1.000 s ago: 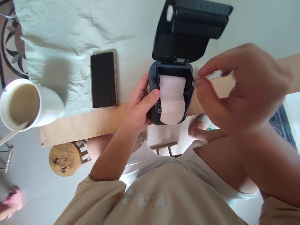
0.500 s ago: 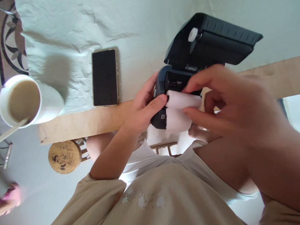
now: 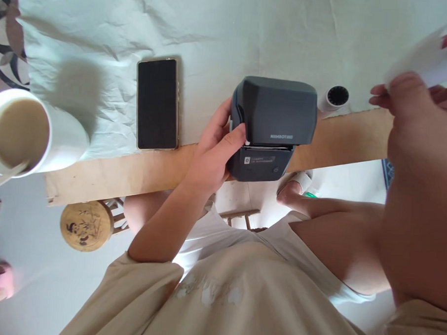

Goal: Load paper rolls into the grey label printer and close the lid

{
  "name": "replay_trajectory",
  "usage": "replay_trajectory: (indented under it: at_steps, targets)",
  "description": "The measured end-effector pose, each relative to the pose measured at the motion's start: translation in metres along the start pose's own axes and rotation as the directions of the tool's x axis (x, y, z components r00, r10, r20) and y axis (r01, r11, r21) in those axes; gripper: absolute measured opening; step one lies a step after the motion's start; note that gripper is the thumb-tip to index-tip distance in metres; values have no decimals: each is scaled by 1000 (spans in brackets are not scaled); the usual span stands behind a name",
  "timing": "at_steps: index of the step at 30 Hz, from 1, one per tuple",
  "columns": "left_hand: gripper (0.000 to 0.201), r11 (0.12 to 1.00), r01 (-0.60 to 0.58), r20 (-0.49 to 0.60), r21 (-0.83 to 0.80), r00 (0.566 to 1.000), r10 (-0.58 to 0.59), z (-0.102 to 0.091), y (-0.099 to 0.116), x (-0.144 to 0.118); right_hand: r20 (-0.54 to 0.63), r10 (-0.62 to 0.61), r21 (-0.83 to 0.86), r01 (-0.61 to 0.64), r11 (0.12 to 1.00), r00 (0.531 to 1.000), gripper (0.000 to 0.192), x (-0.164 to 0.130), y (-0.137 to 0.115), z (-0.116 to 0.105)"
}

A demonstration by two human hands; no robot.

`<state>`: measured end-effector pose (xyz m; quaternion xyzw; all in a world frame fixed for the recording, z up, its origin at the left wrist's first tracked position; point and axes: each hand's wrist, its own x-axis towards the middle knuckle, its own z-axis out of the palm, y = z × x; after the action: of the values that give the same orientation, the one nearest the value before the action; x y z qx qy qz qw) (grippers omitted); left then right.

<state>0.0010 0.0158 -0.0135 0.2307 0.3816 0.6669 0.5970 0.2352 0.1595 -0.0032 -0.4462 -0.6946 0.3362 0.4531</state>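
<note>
The printer [image 3: 271,127] sits at the near edge of the surface [image 3: 134,176], its lid shut flat over the body, the front panel facing the person. With the lid down, the loading looks finished, as far as can be judged. What seems left is small: the paper strip [image 3: 423,55] lifted away to the right of the printer has to be put somewhere, and the white spool [image 3: 335,97], lying on its side just right of the printer, is loose on the cloth [image 3: 214,34].

The left hand [image 3: 215,152] is curled around the printer's left side, thumb pressed across the front corner near the lid seam, fingers behind the body; it is closed on the printer and steadies it at the edge. The right hand [image 3: 414,111] is raised well to the right of the printer, close to the camera and blurred. Its thumb and fingertips pinch the pale paper strip, so it is narrow and closed on that; how much paper it holds cannot be told, since the strip runs out of view.

Left of the printer a phone [image 3: 157,104] lies face up with a dark screen. Farther left of the printer stands a cup [image 3: 28,132] of milky drink with a stick in it.
</note>
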Motion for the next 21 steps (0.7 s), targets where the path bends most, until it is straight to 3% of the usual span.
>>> replay_trajectory:
  at_steps: [2, 3, 6, 8, 10, 12, 17, 21]
  targets:
    - [20, 1000, 4, -14, 14, 1000, -4, 1, 0, 0, 28, -74, -199, 78, 977, 997, 34, 3, 5, 1]
    - [20, 1000, 2, -18, 17, 1000, -1, 1, 0, 0, 54, -50, -342, 66, 937, 997, 38, 5, 7, 1]
    - [21, 1000, 2, -24, 15, 1000, -1, 1, -1, 0, 58, 157, -644, -84, 760, 986, 58, 9, 5, -2]
    - [22, 1000, 2, -24, 11, 1000, -2, 1, -1, 0, 79, 88, -643, -17, 766, 993, 65, 6, -4, -4]
    - [22, 1000, 5, -24, 4, 1000, -5, 1, -1, 0, 108, -133, -560, 171, 810, 985, 61, -1, -17, -4]
    - [20, 1000, 9, -23, 1, 1000, -9, 2, 0, 0, 144, -263, -492, 300, 817, 954, 52, -11, -30, 3]
    - [16, 999, 3, -47, 39, 999, -2, 3, 1, -1, 385, -187, -503, 376, 778, 904, 53, -24, -27, 35]
    - [15, 1000, 6, -54, 24, 999, -4, 5, 1, -2, 356, -244, -486, 402, 776, 902, 49, -20, -18, 43]
